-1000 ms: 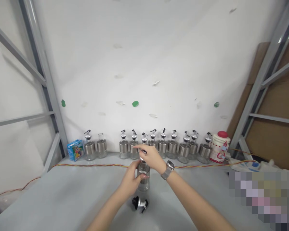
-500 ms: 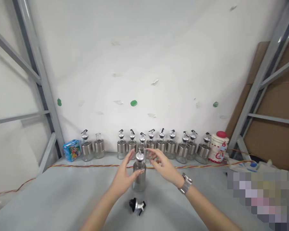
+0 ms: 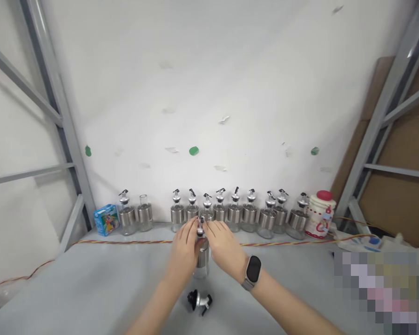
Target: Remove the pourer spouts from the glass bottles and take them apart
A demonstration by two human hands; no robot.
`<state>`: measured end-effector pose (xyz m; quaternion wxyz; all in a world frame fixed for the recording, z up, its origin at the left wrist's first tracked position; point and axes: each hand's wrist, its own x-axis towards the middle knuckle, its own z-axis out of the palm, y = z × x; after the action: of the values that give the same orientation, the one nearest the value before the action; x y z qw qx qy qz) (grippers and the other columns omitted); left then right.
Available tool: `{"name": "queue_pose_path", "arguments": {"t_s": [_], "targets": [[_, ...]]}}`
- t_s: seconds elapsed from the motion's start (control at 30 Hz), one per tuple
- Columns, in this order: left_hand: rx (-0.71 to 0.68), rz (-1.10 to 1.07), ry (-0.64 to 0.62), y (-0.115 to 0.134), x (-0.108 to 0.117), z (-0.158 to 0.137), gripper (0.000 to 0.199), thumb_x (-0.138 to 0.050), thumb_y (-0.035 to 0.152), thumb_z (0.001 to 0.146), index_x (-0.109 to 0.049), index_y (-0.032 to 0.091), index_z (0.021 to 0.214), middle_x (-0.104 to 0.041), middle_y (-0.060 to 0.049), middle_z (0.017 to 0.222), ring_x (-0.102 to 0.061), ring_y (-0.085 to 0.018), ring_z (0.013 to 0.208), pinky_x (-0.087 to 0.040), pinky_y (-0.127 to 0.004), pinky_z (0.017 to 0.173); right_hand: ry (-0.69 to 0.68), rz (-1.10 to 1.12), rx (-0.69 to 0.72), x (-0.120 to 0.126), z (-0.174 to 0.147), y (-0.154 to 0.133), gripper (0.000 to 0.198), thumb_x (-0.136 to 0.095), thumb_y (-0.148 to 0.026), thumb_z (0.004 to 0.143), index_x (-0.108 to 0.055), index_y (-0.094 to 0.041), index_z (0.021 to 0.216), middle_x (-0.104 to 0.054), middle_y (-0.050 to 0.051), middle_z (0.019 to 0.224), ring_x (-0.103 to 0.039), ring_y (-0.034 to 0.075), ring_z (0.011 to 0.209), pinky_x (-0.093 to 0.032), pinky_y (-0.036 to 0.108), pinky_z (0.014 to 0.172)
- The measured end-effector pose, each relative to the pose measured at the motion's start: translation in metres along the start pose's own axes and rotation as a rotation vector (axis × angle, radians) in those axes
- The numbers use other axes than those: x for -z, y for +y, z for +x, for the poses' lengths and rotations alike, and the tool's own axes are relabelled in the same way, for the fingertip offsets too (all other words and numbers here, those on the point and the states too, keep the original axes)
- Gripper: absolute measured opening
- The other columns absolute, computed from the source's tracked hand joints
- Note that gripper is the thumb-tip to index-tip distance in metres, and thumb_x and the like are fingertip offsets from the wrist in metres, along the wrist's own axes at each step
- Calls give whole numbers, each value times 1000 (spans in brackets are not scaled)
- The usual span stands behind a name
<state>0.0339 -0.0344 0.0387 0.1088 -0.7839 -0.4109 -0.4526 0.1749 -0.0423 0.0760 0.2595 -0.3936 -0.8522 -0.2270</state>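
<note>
A glass oil bottle [image 3: 203,261] with a steel band stands upright on the grey table, a silver pour spout [image 3: 200,227] in its neck. My left hand [image 3: 183,251] is closed about the bottle's left side and top, its thumb by the shoulder. From the right, my right hand [image 3: 226,244], with a watch on the wrist, has its fingers bent together against the spout; its thumb is hidden. In front of the bottle a loose pour spout [image 3: 199,301] with a black stopper and lever lies on its side.
Along the wall stand several similar bottles [image 3: 234,214] with spouts, and one bottle [image 3: 145,214] without. A blue box [image 3: 106,219] is at the left, a red-lidded jar [image 3: 320,216] at the right. A twisted cable [image 3: 125,241] crosses the table behind the hands.
Both hands were apart with spread fingers beside the bottle; they have moved inward and closed on its top. The loose spout has stayed in place.
</note>
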Motion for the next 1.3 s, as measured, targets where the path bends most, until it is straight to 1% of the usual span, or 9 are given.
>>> {"name": "queue_pose_path", "arguments": {"t_s": [0.43,0.6,0.7,0.77,0.9,0.97,1.03,1.17,1.3], "targets": [[76,0,96,4,-3,-3,33,-44,24,82,-46,18,114,-55,-12,110,-47,-25,105,-36,-42,89,-44,26,-1,6,4,-2,35,-41,-2,76,-47,-8,109,-55,10,92,-47,22,85,-40,34,76],[339,-285,-8,-3,5,-1,34,-44,31,81,-45,21,114,-57,-9,110,-50,-23,103,-36,-41,89,-44,182,-205,3,-25,0,52,-39,-2,72,-36,-14,123,-51,10,108,-45,23,96,-38,38,82],[497,-594,-96,-25,19,5,39,-45,33,80,-43,20,116,-60,-9,106,-54,-21,100,-39,-38,87,-65,344,-359,-9,-53,-5,43,-38,-5,76,-45,-17,117,-52,9,101,-48,20,93,-40,35,82],[542,-760,-241,-41,33,10,43,-50,35,76,-43,19,116,-62,-8,104,-56,-22,99,-41,-37,86,-117,485,-384,-17,-67,-13,32,-40,-11,81,-51,-19,109,-52,7,98,-49,18,91,-40,31,83],[565,-700,-275,-60,53,11,65,-69,32,58,-43,22,117,-57,-9,113,-50,-24,108,-36,-39,92,-255,658,-327,-20,-72,-33,28,-56,-39,75,-58,-23,99,-51,5,96,-49,18,93,-40,28,83],[567,-650,-325,-60,51,2,80,-77,27,45,-42,21,117,-57,-10,112,-52,-25,104,-39,-39,90,-294,691,-302,-17,-71,-40,34,-61,-45,69,-59,-23,95,-52,4,95,-48,19,93,-40,27,82],[577,-593,-360,-57,42,-9,78,-78,25,40,-47,19,111,-58,-9,109,-56,-25,97,-42,-38,86,-300,708,-296,-13,-71,-43,35,-61,-44,70,-57,-24,99,-52,4,97,-48,18,94,-39,27,83],[635,-457,-252,-62,24,-21,54,-72,31,50,-52,14,97,-64,-7,88,-61,-22,81,-47,-34,74,-269,690,-253,-11,-74,-44,49,-55,-42,75,-42,-28,120,-50,6,108,-46,19,101,-38,29,87],[721,-284,-70,-87,25,-8,58,-66,39,58,-45,13,105,-61,-8,91,-59,-23,81,-45,-35,73,-274,606,7,-26,-77,-47,61,-51,-52,74,-27,-38,128,-37,6,129,-39,24,113,-34,38,92]]}}
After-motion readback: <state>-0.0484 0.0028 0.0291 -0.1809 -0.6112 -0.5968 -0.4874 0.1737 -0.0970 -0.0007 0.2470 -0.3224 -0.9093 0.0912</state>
